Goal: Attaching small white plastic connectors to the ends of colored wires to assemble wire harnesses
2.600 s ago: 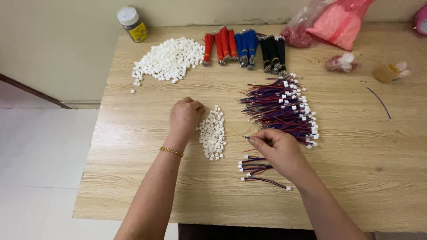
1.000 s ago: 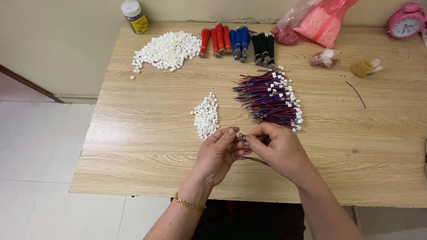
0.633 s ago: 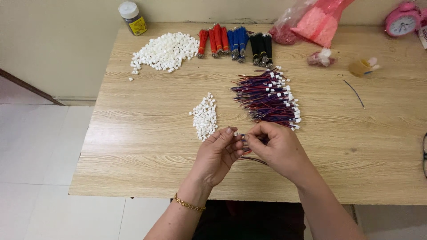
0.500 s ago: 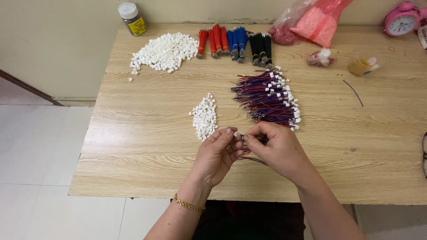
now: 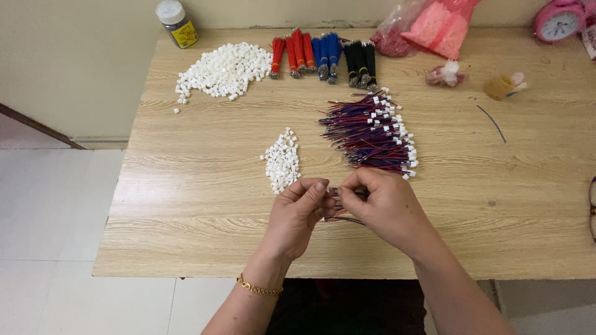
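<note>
Since earlier the left hand point(image 5: 297, 214) joins the right hand point(image 5: 386, 208), both grips pinching a thin wire point(image 5: 335, 192) near the small white pile point(image 5: 282, 161) at 11 o'clock; it may slip.

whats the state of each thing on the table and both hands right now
left hand: fingers pinched at a thin wire piece, meeting the right hand
right hand: fingers pinched on the same wire piece
wire bundle: loose heap, flat on table
small white connector pile: loose, beside left hand
large white connector pile: spread out
jar: upright, lid on
pink bag: lying crumpled
</note>
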